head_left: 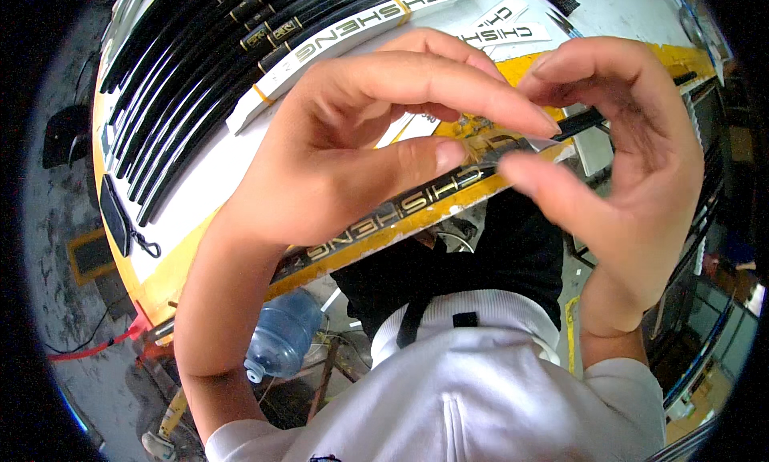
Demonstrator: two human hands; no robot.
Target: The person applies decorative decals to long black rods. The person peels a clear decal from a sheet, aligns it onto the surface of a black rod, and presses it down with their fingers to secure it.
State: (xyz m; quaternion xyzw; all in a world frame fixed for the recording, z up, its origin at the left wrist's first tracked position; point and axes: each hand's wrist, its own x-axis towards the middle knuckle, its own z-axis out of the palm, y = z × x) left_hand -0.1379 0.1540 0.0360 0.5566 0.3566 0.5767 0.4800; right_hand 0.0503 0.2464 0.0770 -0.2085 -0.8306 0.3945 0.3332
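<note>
Right now the black rod (581, 124) runs slantwise along the table's yellow edge (152, 282), under my hands, and a clear strip (392, 215) with gold letters goes along it. My left hand (340, 165) comes over the rod from the left. Its thumb (448, 153) is on the strip, I think to keep it flat, and its pointing finger stretches out over the strip's end. I can't tell if those fingers pinch anything. My right hand (649, 181) curls around the other side of the rod, with a big gap between thumb and fingers, so it grips nothing. Its thumb tip is just beside the strip's end, but I can't tell if they touch.

Beyond the rod is a white bundle (344, 45) with gold letters. Yellow bands (263, 94) go round it, likely so it doesn't come apart. Loose white strips (513, 34) lie beyond the rod too, maybe so they are easy to reach. Farther left beyond the rod, lots of other black rods (192, 85) lie side by side, perhaps to keep them neat. On my side of the rod, a blue bottle (284, 334) sits down low, out of the way.
</note>
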